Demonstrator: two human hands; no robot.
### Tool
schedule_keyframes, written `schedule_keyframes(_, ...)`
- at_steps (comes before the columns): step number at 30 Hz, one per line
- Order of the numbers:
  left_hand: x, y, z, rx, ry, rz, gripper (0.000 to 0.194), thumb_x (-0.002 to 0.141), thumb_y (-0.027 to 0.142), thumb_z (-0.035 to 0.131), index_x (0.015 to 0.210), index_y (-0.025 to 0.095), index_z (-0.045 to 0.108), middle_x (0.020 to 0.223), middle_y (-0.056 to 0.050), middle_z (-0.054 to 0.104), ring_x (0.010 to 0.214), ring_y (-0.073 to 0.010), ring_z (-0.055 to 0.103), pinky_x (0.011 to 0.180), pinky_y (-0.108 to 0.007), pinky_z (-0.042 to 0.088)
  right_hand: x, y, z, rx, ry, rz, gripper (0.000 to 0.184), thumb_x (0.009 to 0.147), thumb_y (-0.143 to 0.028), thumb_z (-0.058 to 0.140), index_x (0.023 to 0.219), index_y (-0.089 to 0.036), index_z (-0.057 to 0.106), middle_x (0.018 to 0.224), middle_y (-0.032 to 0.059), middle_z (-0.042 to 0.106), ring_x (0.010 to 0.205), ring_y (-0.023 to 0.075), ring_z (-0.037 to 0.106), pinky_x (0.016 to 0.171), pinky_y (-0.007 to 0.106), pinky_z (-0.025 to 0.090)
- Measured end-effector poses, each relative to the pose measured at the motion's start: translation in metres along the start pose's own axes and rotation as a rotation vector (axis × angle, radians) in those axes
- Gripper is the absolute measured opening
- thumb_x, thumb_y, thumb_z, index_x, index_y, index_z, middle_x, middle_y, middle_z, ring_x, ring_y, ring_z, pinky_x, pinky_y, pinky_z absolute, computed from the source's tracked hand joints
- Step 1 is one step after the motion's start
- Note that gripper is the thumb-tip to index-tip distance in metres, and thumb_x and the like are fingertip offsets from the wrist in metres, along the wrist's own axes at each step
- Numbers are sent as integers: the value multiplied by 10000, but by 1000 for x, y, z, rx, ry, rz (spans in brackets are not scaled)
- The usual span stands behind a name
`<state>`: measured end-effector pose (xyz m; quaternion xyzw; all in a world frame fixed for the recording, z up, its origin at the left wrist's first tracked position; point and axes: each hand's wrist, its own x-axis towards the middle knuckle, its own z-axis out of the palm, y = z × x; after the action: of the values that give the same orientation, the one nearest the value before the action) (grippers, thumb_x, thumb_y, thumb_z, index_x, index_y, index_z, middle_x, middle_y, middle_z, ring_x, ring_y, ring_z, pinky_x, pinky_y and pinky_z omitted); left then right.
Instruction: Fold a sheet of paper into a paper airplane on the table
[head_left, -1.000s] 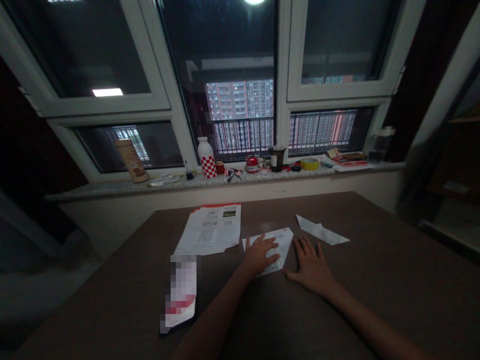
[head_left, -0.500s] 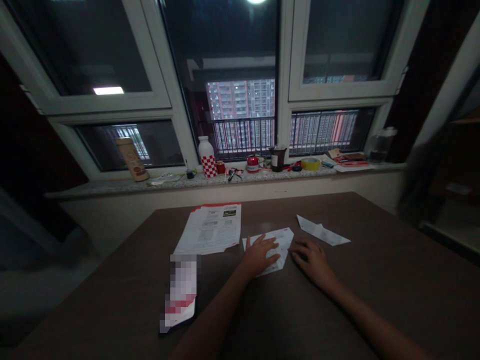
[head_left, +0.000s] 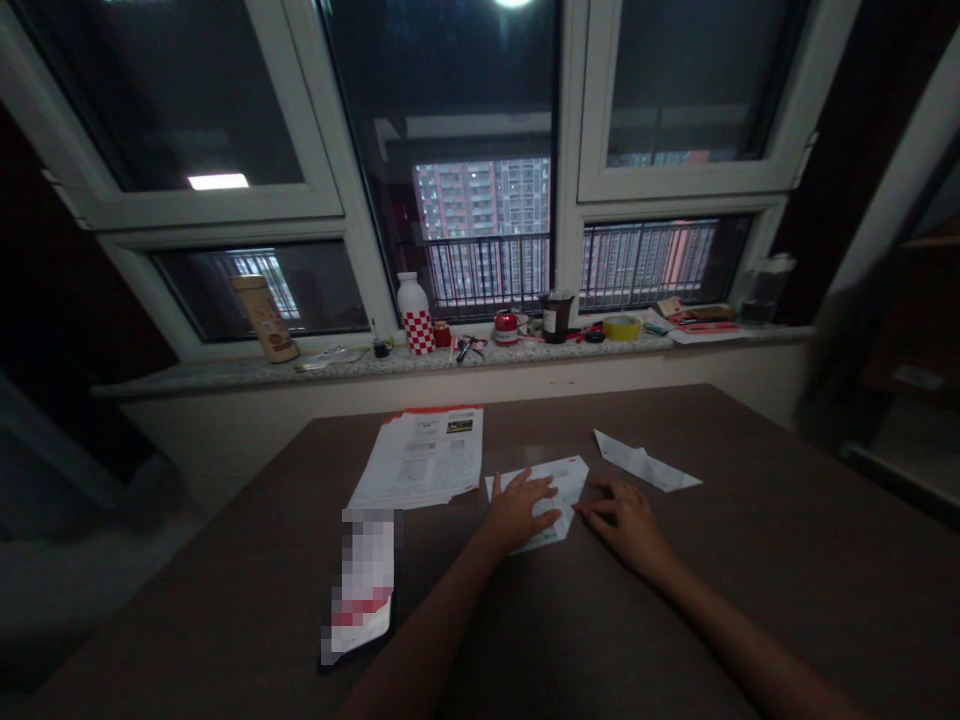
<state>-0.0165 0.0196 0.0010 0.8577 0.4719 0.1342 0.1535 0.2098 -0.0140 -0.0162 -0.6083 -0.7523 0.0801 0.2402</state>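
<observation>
A folded sheet of printed paper (head_left: pixel 568 482) lies on the dark table. Across it my left hand (head_left: pixel 519 508) rests flat, fingers spread, and covers part of the sheet. My right hand (head_left: pixel 621 518) is at the sheet's right edge, its thumb and index finger pinched together on that edge. The other right fingers curl above the tabletop. Beyond my right hand lies a second piece of folded paper (head_left: pixel 646 465), long and slanted, with pointed ends; neither hand touches it.
Left of the hands lies a stack of printed sheets (head_left: pixel 420 465), with a phone-like object (head_left: pixel 364 590), partly blurred out, nearer me. Along the windowsill (head_left: pixel 337 375) stand a checkered bottle (head_left: pixel 415 315), a dark cup (head_left: pixel 555 318), yellow tape (head_left: pixel 621 327) and a tan tumbler (head_left: pixel 264 318).
My right thumb and index finger have shifted slightly left, closing onto the paper's right edge. The left hand stays pressed in place.
</observation>
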Motion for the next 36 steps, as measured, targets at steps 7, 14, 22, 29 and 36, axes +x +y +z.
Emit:
schedule_keyframes(7,0,0,1,-18,14,6,418,883,527,532,1269,370,555,1469,48,441,1414,-276,258,1130,-629,-26,3,0,-3,-57,35,18,269,895,-399,514,1057,-370,727,1292,64,532,1214,279,481,1014,455,378)
schedule_keyframes(14,1,-2,1,-14,13,2,413,877,538,531,1256,379,564,1464,46,449,1412,-279,262,1139,-617,-21,6,1,-4,-76,46,52,292,911,-401,481,1090,-374,711,1257,73,540,1207,285,484,984,460,386)
schedule_keyframes(22,-3,-1,0,-12,8,9,406,871,523,555,1251,383,558,1460,56,453,1411,-269,267,1132,-633,0,5,4,-3,-19,48,7,276,898,-374,500,1071,-387,715,1281,52,537,1232,280,454,1006,474,359)
schedule_keyframes(29,-4,-2,-6,-36,-53,18,430,827,527,615,1221,357,592,1448,20,472,1394,-292,292,1135,-621,37,5,6,-5,39,3,-42,246,859,-353,551,1013,-361,743,1195,52,575,1176,255,484,999,419,378)
schedule_keyframes(36,-4,0,-8,-58,-62,9,434,820,514,632,1217,340,599,1444,10,478,1392,-303,293,1134,-630,37,7,6,-5,15,52,6,252,864,-354,549,1009,-322,753,1126,74,577,1111,252,508,977,379,392)
